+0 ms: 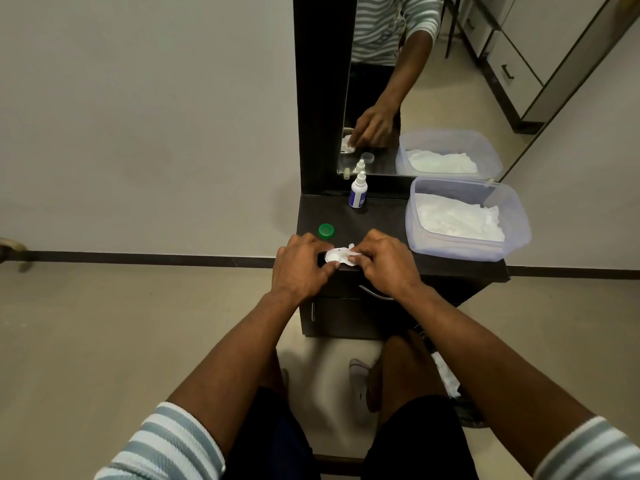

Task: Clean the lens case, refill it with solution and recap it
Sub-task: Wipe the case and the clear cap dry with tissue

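On the front edge of the dark dresser top [381,216], a white lens case [334,255] lies between my two hands. My left hand [301,268] holds the case's left side with curled fingers. My right hand [386,263] pinches a small piece of white tissue [353,252] against the case's right part. A green cap [326,230] lies loose on the top just behind my left hand. A small white solution bottle [358,192] with a blue label stands upright at the back by the mirror.
A clear plastic tub [519,233] of white tissues sits on the right of the dresser. The mirror [433,81] behind reflects my arm, the bottle and the tub. Drawer handles [372,292] show below the top. My knees are under the front edge.
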